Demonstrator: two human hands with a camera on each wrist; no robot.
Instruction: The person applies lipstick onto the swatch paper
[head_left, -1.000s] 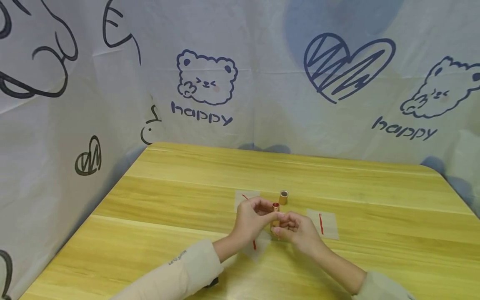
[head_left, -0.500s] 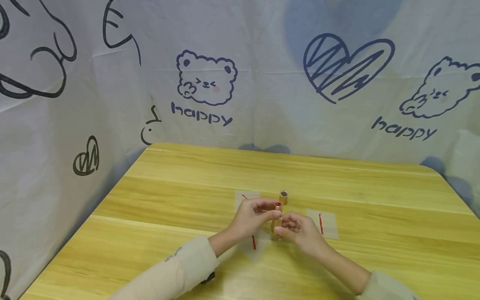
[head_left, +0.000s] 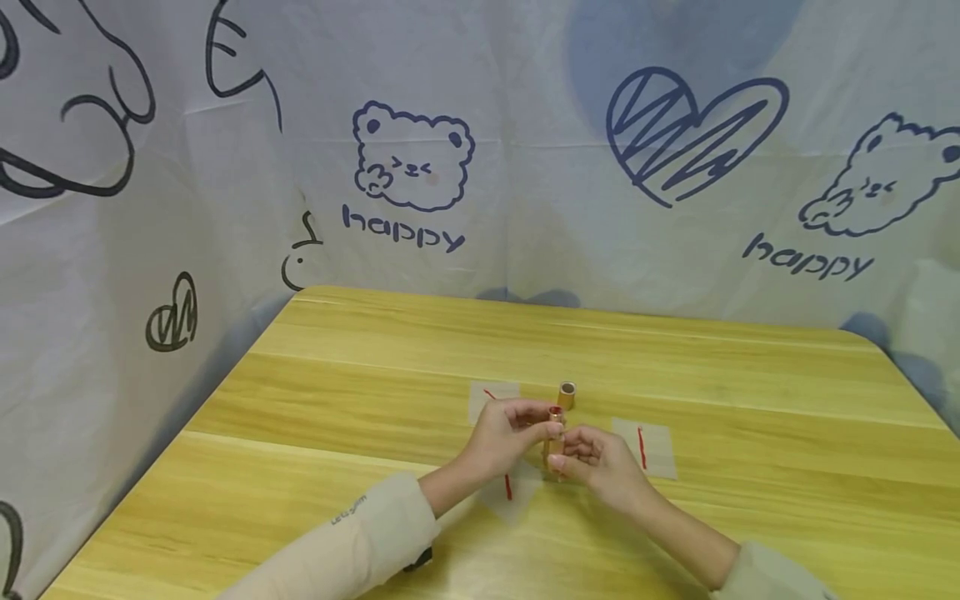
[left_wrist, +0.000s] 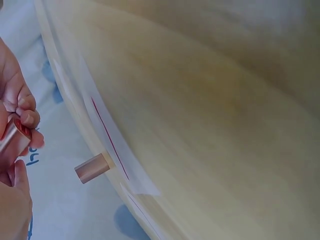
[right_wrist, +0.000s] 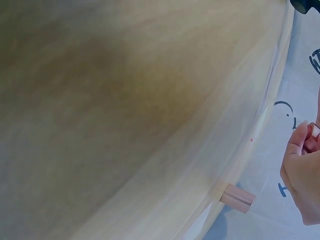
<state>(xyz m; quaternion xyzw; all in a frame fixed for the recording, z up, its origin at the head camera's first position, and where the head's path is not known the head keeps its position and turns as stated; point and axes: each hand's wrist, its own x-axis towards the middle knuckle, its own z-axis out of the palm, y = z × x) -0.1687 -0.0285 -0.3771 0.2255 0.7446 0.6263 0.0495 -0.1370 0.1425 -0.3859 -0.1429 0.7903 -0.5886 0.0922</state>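
Note:
Both hands hold a gold lipstick tube [head_left: 556, 417] upright above the table, with red showing in its open top. My left hand [head_left: 498, 437] pinches the upper part between thumb and fingers. Lower down, the thumb and fingers of my right hand [head_left: 606, 467] grip the base. The left wrist view catches the lipstick's shiny body [left_wrist: 15, 142] and its red tip between the fingers. Just behind the hands, the gold lipstick cap [head_left: 567, 395] stands on the table with its hollow end up.
Around the hands lie paper pieces with red strokes: one on the right [head_left: 647, 448], one at the back left [head_left: 487, 398], one at the front [head_left: 513, 493]. A small black object [head_left: 420, 560] peeks out under the left sleeve. A printed cloth [head_left: 525, 208] hangs behind the wooden table [head_left: 337, 358].
The lipstick has shifted slightly to the right. My left thumb has drawn back a little from the right fingers. The cap and papers have stayed in place.

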